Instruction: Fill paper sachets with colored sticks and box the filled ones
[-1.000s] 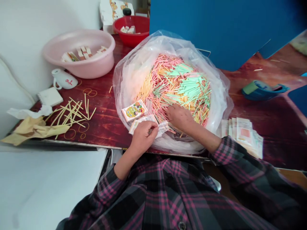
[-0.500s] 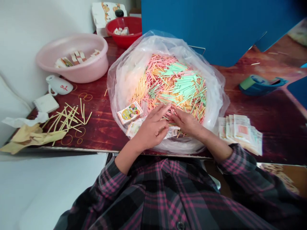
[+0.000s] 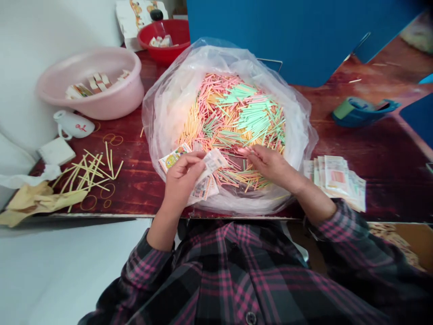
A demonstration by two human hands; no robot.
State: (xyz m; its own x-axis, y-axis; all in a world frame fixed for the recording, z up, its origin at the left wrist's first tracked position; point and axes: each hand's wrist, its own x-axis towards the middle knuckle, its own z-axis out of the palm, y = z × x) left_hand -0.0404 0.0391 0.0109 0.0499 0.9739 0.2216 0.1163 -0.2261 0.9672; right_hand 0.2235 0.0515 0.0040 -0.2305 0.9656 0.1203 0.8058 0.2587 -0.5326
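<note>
Lifted since the earlier frame, our left hand (image 3: 182, 183) clamped its fingers on a printed paper packet (image 3: 211, 163) over the coloured sticks (image 3: 233, 122) in the plastic bag (image 3: 162, 104), our right hand (image 3: 270, 164) lay fingers together among them, and a loose pinch could have dropped the packet

Soft, bright light filled the scene, and the white wall (image 3: 43, 67) looked pale and nearly washed out. Glare lay along the folds of the plastic bag (image 3: 162, 104), and the coloured sticks (image 3: 233, 117) glowed brightest toward the middle. The shiny table (image 3: 341, 97) gave back a pale sheen at the right. A thin dark shadow (image 3: 74, 221) ran under its front edge. The left hand (image 3: 181, 180) and right hand (image 3: 270, 164) looked fairly sharp. The wide lens bent the picture's edges, and the dark sleeve (image 3: 341, 230) lost detail.
</note>
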